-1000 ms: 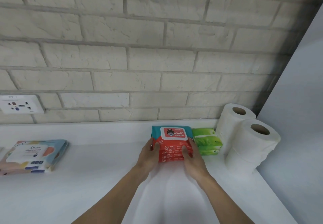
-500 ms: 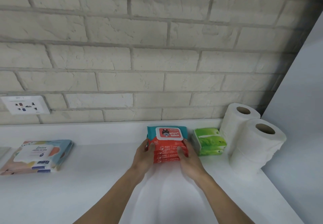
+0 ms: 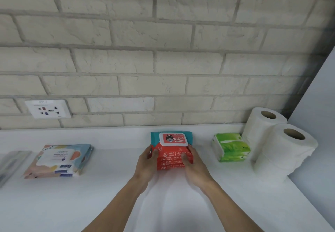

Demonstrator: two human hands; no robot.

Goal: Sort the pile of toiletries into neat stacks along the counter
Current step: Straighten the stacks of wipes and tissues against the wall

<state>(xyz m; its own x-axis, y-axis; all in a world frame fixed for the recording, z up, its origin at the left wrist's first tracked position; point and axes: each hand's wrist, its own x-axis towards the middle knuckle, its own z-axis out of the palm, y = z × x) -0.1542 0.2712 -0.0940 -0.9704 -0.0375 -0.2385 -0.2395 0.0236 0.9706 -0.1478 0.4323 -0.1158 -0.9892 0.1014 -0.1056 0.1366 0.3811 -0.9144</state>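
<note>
Clasping from either side, the left hand [image 3: 147, 163] and right hand [image 3: 194, 166] are curled around a stack of red baby wipes packs [image 3: 171, 151], thumbs laid on top. It is set mid-counter [image 3: 112, 192], between pastel wipes packs [image 3: 59, 161] and green tissue packs [image 3: 231, 146], toilet rolls [image 3: 282, 146] beyond.

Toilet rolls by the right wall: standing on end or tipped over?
Standing on end. Both toilet rolls show their cardboard cores facing up, on the counter.
</note>
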